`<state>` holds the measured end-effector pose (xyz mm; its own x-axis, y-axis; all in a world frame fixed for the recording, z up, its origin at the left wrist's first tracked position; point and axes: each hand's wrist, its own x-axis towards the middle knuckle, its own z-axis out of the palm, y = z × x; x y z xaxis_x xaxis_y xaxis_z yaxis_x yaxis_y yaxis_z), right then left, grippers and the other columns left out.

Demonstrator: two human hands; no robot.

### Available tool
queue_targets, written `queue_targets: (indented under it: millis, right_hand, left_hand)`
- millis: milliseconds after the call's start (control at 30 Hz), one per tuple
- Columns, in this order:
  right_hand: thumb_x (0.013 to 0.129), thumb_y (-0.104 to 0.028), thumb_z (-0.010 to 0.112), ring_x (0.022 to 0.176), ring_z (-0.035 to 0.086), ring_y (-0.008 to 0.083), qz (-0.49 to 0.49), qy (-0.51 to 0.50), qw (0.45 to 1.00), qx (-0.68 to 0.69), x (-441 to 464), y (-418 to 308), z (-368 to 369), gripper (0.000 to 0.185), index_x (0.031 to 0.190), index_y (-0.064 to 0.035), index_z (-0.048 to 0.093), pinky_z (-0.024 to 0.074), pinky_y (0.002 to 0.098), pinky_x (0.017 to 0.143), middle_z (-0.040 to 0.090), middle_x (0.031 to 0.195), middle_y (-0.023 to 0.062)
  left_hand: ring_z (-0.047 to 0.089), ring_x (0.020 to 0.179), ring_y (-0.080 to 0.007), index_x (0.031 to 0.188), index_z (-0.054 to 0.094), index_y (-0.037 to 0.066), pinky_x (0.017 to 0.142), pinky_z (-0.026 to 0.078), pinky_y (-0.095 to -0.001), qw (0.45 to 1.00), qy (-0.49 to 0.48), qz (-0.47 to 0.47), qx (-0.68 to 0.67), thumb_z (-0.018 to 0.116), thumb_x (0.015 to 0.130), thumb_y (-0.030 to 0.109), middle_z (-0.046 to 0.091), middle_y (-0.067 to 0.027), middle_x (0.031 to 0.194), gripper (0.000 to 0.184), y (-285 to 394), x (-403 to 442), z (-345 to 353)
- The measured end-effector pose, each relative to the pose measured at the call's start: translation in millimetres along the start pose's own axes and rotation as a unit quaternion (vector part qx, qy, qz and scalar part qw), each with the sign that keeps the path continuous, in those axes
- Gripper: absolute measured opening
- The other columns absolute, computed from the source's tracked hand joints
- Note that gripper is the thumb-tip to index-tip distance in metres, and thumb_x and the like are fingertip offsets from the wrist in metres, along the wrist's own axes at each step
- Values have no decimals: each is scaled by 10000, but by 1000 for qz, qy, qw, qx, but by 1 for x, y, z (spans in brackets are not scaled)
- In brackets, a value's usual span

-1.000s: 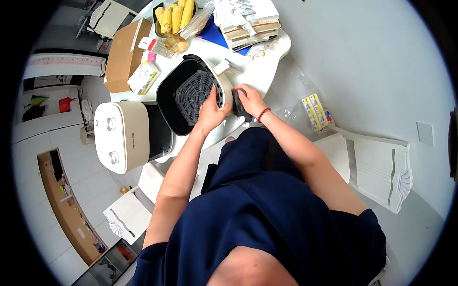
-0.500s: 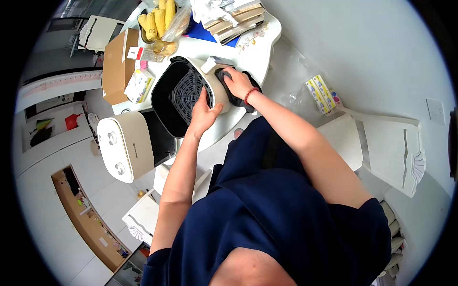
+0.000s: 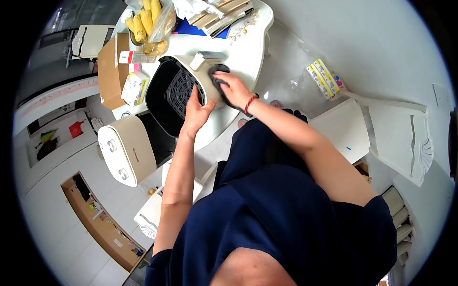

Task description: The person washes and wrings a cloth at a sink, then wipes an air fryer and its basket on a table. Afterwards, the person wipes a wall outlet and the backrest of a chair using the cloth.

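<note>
The air fryer basket (image 3: 204, 78), cream outside and black inside with a slotted grate (image 3: 179, 93) in it, lies tipped on the table with its opening turned to the left. My left hand (image 3: 197, 113) grips its near rim, fingers inside and thumb on the cream wall. A dark cloth (image 3: 218, 76) is bunched under my right hand (image 3: 233, 89), which presses it to the basket's outer side by the handle (image 3: 200, 59). Left of the basket stands the cream air fryer body (image 3: 129, 151), with two knobs on its front.
Corn cobs (image 3: 143, 24), a cardboard box (image 3: 113, 66), a tissue pack (image 3: 134, 88) and a stack of books (image 3: 222, 16) sit on the white table (image 3: 183, 45). White chairs (image 3: 341, 126) stand to the right and below. Another tissue pack (image 3: 324, 78) lies beyond the right chair.
My right hand has slid the cloth slightly toward me over the basket's outer side. My left hand keeps its grip on the rim. The whole view has shifted a little.
</note>
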<state>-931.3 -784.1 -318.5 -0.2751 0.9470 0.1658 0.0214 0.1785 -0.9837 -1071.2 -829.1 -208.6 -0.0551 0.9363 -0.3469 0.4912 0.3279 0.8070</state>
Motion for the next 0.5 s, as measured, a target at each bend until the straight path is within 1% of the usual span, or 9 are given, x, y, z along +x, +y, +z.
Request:
queue_targets:
  millis: [67, 133, 167, 200, 233, 300, 367, 467, 500]
  right_hand:
    - [822, 12, 580, 1112, 580, 329, 48, -18, 999, 10, 13, 17, 1, 278, 1080, -36, 672, 445, 380, 990, 635, 1181, 149]
    - [811, 20, 578, 1090, 589, 326, 69, -23, 992, 105, 18, -17, -4, 266, 1052, -28, 680, 454, 376, 975, 641, 1148, 147]
    - [812, 61, 561, 1134, 569, 286, 13, -45, 998, 41, 15, -42, -12, 337, 1123, -25, 658, 428, 350, 1011, 628, 1192, 125]
    - [805, 67, 554, 1140, 561, 289, -13, -48, 997, 55, 14, -60, -14, 353, 1124, -37, 663, 424, 358, 1014, 622, 1208, 123]
    - [802, 68, 551, 1140, 559, 293, -14, -45, 997, 57, 13, -57, -12, 354, 1121, -36, 664, 422, 361, 1016, 622, 1209, 124]
    - [800, 62, 551, 1138, 555, 311, -49, -36, 997, 40, 15, -47, -10, 354, 1122, -32, 665, 407, 373, 1019, 625, 1204, 136]
    - [801, 59, 552, 1140, 553, 321, -53, -50, 997, -17, 24, -28, -11, 363, 1134, -32, 661, 402, 384, 1016, 624, 1205, 144]
    - [793, 49, 565, 1130, 556, 319, -80, -59, 993, -65, 20, -23, -14, 397, 1167, -50, 657, 385, 397, 1013, 618, 1219, 143]
    - [785, 54, 570, 1128, 555, 309, -65, -68, 995, -45, 12, -36, -19, 411, 1171, -56, 659, 389, 395, 1008, 609, 1236, 139]
  left_hand:
    - [611, 1000, -203, 1321, 412, -60, 890, 471, -300, 1000, 7, 14, 8, 661, 768, 49, 635, -152, 1091, 616, 1, 0, 1]
    - [612, 1000, -209, 1319, 420, -46, 890, 473, -305, 1000, 13, 23, 17, 667, 773, 56, 635, -152, 1094, 608, 1, -2, 2]
    - [613, 1000, -213, 1320, 422, -39, 890, 474, -307, 999, 15, 27, 22, 670, 776, 60, 635, -153, 1098, 606, 3, -2, 2]
    - [613, 1001, -216, 1320, 425, -32, 890, 474, -309, 999, 19, 32, 27, 673, 778, 64, 634, -154, 1102, 604, 2, -1, 3]
    - [611, 1009, -217, 1328, 428, -18, 890, 476, -311, 999, 10, 3, 34, 685, 779, 75, 632, -160, 1120, 613, -8, 2, 0]
    - [611, 1015, -222, 1333, 425, -22, 890, 477, -314, 999, 15, -3, 51, 685, 778, 79, 633, -160, 1120, 621, -9, -1, 0]
    - [611, 1037, -234, 1348, 416, -21, 897, 476, -321, 999, 9, -7, 41, 680, 776, 85, 630, -162, 1133, 638, -1, 0, 0]
    - [608, 1042, -230, 1348, 416, -18, 895, 476, -317, 998, 13, 38, 40, 677, 776, 82, 627, -162, 1140, 636, -13, 2, -1]
    - [602, 1053, -224, 1349, 414, -17, 909, 467, -313, 999, 16, 29, 43, 678, 774, 82, 619, -172, 1155, 640, -6, 0, 0]
